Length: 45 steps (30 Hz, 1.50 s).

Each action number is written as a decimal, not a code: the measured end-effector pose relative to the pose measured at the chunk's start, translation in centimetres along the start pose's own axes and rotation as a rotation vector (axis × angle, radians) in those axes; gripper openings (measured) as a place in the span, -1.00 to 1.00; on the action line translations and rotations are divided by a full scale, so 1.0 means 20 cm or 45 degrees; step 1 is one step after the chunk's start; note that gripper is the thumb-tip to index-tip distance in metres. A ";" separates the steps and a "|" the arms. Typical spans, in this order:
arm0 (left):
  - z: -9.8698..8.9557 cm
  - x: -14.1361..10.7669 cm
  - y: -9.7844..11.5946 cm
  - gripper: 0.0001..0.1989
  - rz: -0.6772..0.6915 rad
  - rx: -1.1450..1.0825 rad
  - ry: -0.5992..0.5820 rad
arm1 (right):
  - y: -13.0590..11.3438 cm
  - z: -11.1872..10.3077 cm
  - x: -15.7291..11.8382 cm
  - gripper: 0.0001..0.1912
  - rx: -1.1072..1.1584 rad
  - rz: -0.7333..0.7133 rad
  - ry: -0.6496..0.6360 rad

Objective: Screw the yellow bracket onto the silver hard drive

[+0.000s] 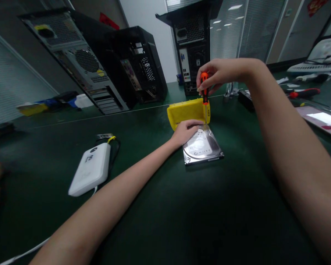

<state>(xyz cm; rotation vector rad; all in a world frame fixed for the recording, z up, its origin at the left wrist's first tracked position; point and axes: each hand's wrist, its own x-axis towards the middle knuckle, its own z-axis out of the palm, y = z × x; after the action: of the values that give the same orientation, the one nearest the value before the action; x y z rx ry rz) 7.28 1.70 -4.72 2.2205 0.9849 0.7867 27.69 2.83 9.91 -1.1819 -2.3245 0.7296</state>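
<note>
A silver hard drive (200, 145) lies flat on the dark green table. My left hand (184, 132) holds its far left corner, the thumb on top and the fingers along the far edge; part of the drive is hidden beneath. My right hand (209, 75) grips an orange and black screwdriver (205, 88) from above. The screwdriver is upright, its shaft pointing down at the drive's far right corner; I cannot tell whether the tip sits in a screw. Right behind the drive stands a shallow yellow plastic box (186, 111), tilted up, partly behind the screwdriver.
Several computer cases stand at the back, including a black tower (194, 55) and a silver-backed one (85, 62). A white power bank (91, 169) with a cable lies left. Red-handled pliers (303, 92) and a phone (321, 117) lie right. Another person's hand shows at the left edge.
</note>
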 end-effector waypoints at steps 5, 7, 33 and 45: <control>0.01 0.00 -0.02 -0.68 0.030 -0.010 -0.002 | 0.02 0.03 0.03 -0.77 -0.111 0.004 0.080; 0.01 0.00 -0.02 -0.68 0.021 -0.007 -0.005 | 0.01 0.04 0.04 -0.71 -0.144 -0.012 0.096; 0.01 -0.02 -0.01 -0.70 -0.013 -0.027 0.056 | 0.01 0.02 0.02 -0.62 -0.034 0.201 0.102; 0.00 -0.04 0.01 -0.70 -0.035 -0.023 0.042 | 0.00 0.03 0.05 -0.60 -0.114 0.304 0.077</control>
<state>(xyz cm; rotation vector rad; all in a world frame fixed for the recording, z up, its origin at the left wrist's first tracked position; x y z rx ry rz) 6.96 0.97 -4.70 2.1805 1.0183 0.8191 26.83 3.60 9.61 -1.5189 -2.2100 0.6647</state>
